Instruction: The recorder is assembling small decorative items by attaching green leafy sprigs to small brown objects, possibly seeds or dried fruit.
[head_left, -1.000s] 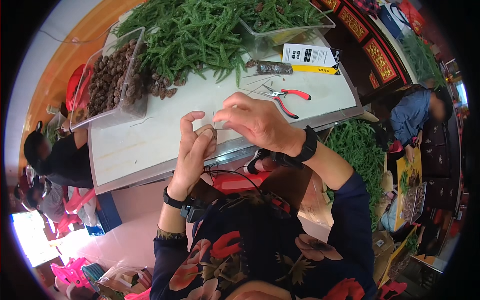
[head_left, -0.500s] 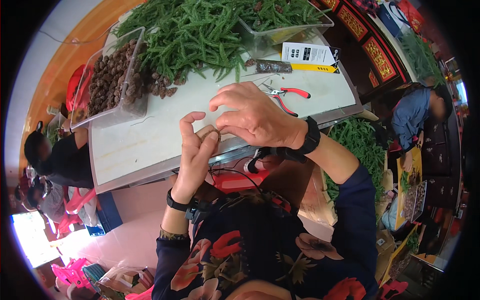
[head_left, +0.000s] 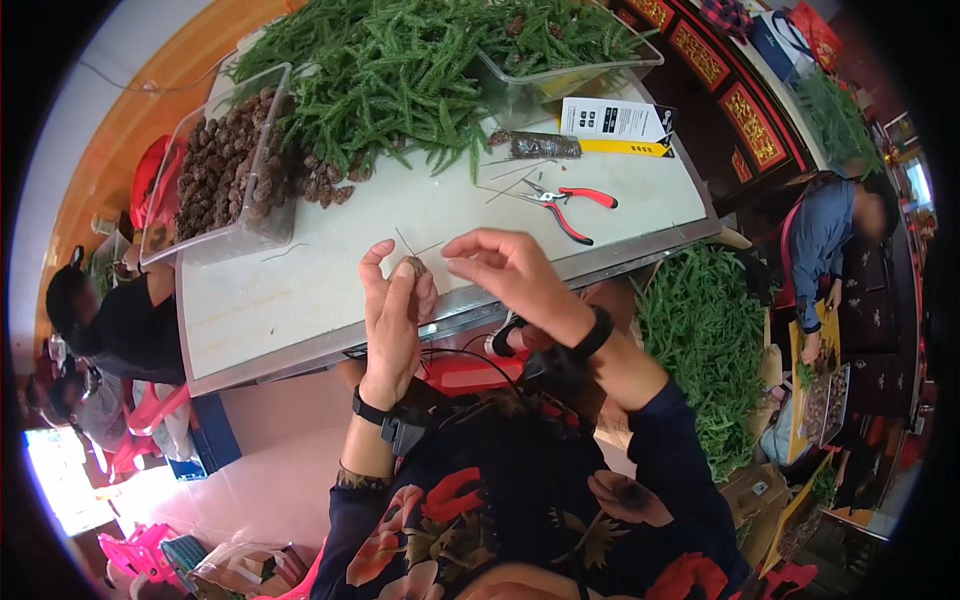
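Fingers of the left hand pinch a small brown pine cone above the white worktop; its thin wire stands upward. Right hand, fingers loosely curled, empty, sits just right of it.

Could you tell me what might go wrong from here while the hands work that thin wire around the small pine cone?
The thin wire juts up past the left hand and could prick the right hand pinching nearby. The small pine cone is held only at the fingertips, beyond the table edge, so a slip might drop it to the floor.
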